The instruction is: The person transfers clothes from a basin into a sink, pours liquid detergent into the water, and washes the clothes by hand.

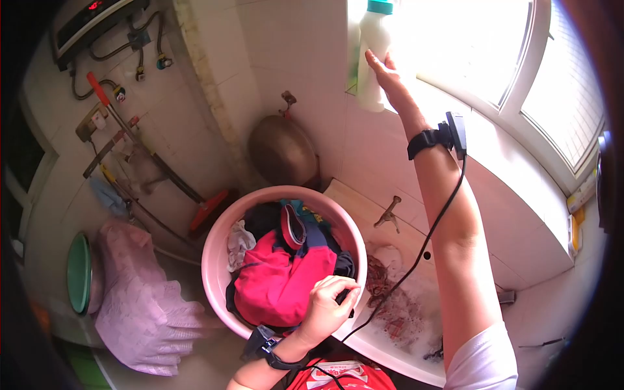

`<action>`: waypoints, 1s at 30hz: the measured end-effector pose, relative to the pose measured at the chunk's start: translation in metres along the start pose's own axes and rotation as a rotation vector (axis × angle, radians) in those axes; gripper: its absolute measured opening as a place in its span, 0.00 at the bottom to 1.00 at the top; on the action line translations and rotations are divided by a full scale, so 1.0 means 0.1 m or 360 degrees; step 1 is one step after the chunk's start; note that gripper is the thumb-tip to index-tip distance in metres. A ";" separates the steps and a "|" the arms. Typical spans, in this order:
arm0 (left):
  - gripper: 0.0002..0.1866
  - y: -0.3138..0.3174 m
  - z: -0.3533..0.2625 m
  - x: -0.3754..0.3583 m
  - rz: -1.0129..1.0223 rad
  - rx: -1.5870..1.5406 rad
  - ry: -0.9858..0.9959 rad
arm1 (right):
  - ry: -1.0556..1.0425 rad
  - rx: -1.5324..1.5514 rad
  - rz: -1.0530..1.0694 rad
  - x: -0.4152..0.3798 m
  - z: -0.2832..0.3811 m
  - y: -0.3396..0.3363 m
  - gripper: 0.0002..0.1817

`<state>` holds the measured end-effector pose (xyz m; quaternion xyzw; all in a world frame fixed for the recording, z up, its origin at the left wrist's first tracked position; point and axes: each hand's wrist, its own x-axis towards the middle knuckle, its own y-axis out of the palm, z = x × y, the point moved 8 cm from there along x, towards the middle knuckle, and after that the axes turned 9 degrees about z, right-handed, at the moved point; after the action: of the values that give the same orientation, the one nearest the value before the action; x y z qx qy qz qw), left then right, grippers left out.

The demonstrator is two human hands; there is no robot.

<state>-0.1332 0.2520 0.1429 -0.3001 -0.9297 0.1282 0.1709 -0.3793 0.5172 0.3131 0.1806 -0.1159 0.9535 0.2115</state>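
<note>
So from the head cam I'm looking straight down into a round pink plastic basin (pixel 218 257) stuffed with clothes: a bright red-pink garment (pixel 279 286) sits on top, with dark blue stuff under it and a small white cloth (pixel 239 244) tucked against the left side. My left hand (pixel 328 302) is down at the near right edge of that basin, fingers curled over the rim and some dark fabric there, so it's gripping the basin edge as far as I can make out. My right hand (pixel 390 75) is stretched way up to the window sill, palm flat against a tall white plastic bottle with a teal cap (pixel 374 55); the fingers are wrapped around its far side, but the backlight from the window washes it out, so I can't tell how firm the hold is. The bottle stands upright on the sill, well apart from the basin. Both wrists wear black straps, and a black cable runs down from the right one. To the right of the basin there's a white sink (pixel 416 312) with foamy water and reddish cloth in it, and a metal tap (pixel 390 214) on the tiled wall above. Off to the left there's something under a pale pink lace cover (pixel 143 305), and a red-handled mop (pixel 156 162) leans on the wall.
</note>
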 end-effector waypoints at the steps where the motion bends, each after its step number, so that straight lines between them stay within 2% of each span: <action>1: 0.05 0.01 0.01 0.03 -0.0007 -0.0020 0.0003 | -0.0064 -0.0132 -0.0100 -0.05 0.04 -0.08 0.34; 2: 0.05 0.01 -0.03 0.06 -0.0020 0.0006 0.0028 | -0.0352 -0.0397 -0.0267 0.09 -0.09 -0.24 0.24; 3: 0.05 0.01 -0.08 0.10 -0.0035 0.0029 0.0050 | -0.0336 -0.0410 -0.0280 -0.08 -0.07 -0.34 0.24; 5: 0.05 0.03 -0.20 0.17 -0.0065 0.0004 0.0060 | -0.0536 0.0040 -0.0315 -0.80 0.23 -0.56 0.17; 8: 0.04 0.08 -0.30 0.26 -0.0126 -0.0137 0.0096 | -0.0352 0.0122 -0.0402 -1.80 0.35 -1.02 0.14; 9: 0.09 0.14 -0.27 0.26 -0.0089 -0.0148 0.0114 | -0.0269 0.0019 -0.0289 -2.15 0.36 -1.18 0.09; 10: 0.13 0.19 -0.24 0.27 -0.0115 -0.0261 0.0160 | -0.0236 -0.0124 -0.0111 -2.46 0.37 -1.31 0.12; 12: 0.26 0.32 -0.27 0.28 -0.0138 -0.0388 0.0258 | 0.0032 -0.0350 0.0098 -3.03 0.24 -1.56 0.20; 13: 0.34 0.39 -0.30 0.28 -0.0130 -0.0411 0.0305 | 0.0093 -0.0576 0.0276 -3.27 0.23 -1.61 0.21; 14: 0.41 0.54 -0.23 0.28 -0.0016 -0.0217 0.0374 | 0.0117 -0.0643 0.0352 -3.56 0.18 -1.67 0.21; 15: 0.37 0.63 -0.35 0.30 -0.0106 0.0004 0.0544 | 0.0292 -0.0728 0.0646 -3.83 0.02 -1.70 0.21; 16: 0.35 0.90 -0.36 0.35 0.0236 0.0121 0.0607 | 0.0401 -0.0793 0.0788 -4.08 -0.05 -1.76 0.22; 17: 0.34 1.17 -0.33 0.34 0.0576 0.0233 0.0676 | 0.0531 -0.0805 0.0788 -4.30 -0.14 -1.87 0.24; 18: 0.26 1.42 -0.25 0.27 0.0668 0.0184 0.0677 | 0.0622 -0.0808 0.0745 -4.50 -0.19 -2.02 0.24; 19: 0.20 1.62 -0.18 0.19 0.0678 0.0122 0.0617 | 0.0711 -0.0814 0.0703 -4.67 -0.24 -2.14 0.24; 22: 0.15 2.22 -0.01 0.01 0.0782 0.0026 0.0492 | 0.0819 -0.0950 0.0625 -5.02 -0.31 -2.40 0.24; 24: 0.18 2.56 0.23 0.01 0.0846 0.0101 -0.0083 | 0.0810 -0.1077 0.0606 -5.20 -0.31 -2.51 0.23; 25: 0.18 2.68 0.23 0.01 0.0874 0.0089 -0.0084 | 0.0761 -0.1179 0.0627 -5.25 -0.31 -2.53 0.23; 27: 0.28 2.97 0.53 -0.09 0.1226 0.0310 -0.0555 | 0.0753 -0.1240 0.0618 -5.31 -0.32 -2.58 0.23; 28: 0.36 3.10 0.70 -0.15 0.1335 0.0308 -0.0595 | 0.0723 -0.1326 0.0666 -5.33 -0.32 -2.59 0.23; 29: 0.36 3.14 0.85 -0.15 0.1344 0.0311 -0.0596 | 0.0687 -0.1412 0.0718 -5.35 -0.32 -2.60 0.24; 30: 0.38 3.23 1.07 -0.32 0.1722 -0.0088 -0.1056 | 0.0692 -0.1407 0.0715 -5.37 -0.34 -2.63 0.24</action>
<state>0.0155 0.4724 -0.0720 -0.6762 -0.6528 0.2586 -0.2230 0.1814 0.5657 0.1093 -0.1563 -0.4953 0.8510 0.0773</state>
